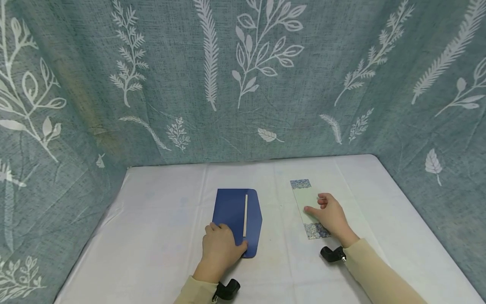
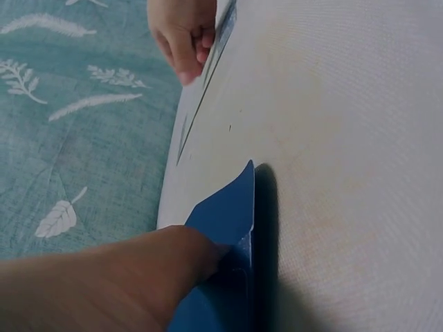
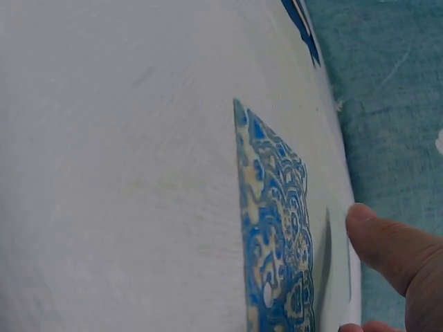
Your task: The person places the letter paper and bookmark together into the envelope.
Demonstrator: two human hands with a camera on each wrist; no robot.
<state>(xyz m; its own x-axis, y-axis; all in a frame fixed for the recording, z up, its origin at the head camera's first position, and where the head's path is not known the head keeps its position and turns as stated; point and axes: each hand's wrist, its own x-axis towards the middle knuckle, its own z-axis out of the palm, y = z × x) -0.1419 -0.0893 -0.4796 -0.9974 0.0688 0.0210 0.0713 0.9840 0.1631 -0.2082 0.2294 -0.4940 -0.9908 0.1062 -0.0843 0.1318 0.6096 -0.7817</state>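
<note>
work is judged barely begun, mostly left, as a pale-green rectangular paper card with patterned blue ends [image 1: 304, 199] is seen lying right of a dark-blue angular paper envelope [image 1: 231, 207] held by the left hand [image 1: 221, 245], and is overhung by the right hand [image 1: 332, 214], thumb and fingers parted.

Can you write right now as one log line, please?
left hand: touching blue envelope | right hand: over pale green card with patterned ends | pale strip: on envelope

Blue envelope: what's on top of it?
A pale, narrow strip runs lengthwise on the blue envelope; the left hand covers its lower-left part. Whatever surface lies under the hand is hidden.
</note>
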